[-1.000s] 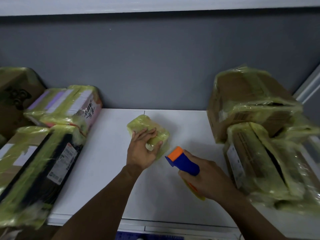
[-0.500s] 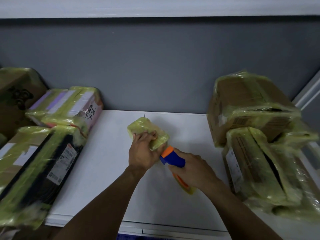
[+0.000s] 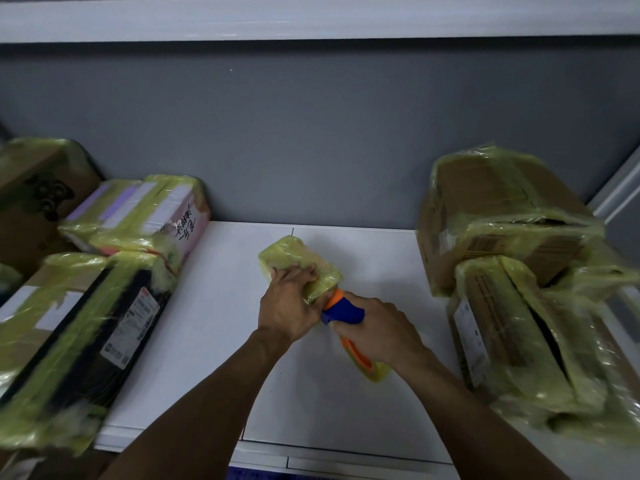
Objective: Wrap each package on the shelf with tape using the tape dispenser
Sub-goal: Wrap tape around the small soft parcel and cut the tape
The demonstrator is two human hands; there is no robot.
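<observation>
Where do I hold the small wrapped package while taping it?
Probably its near-left end, from above, as the left hand does: the small package lies flat, and the tape dispenser in the right hand meets its near-right corner.

Writing and labels on the packages, none of it legible

On the far left, the pink-and-white package (image 3: 138, 216) bears dark handwritten characters (image 3: 185, 225) on its end face, too blurred to make out. The black package (image 3: 86, 341) at the near left carries a white shipping label (image 3: 133, 327) with fine print too small to read. On the right, the far cardboard box (image 3: 502, 202) shows a printed barcode (image 3: 485, 242), and the near wrapped package (image 3: 512, 341) has a white label (image 3: 471, 337), also unreadable. The brown box (image 3: 34, 174) at far left has a dark printed figure (image 3: 48, 199).
</observation>
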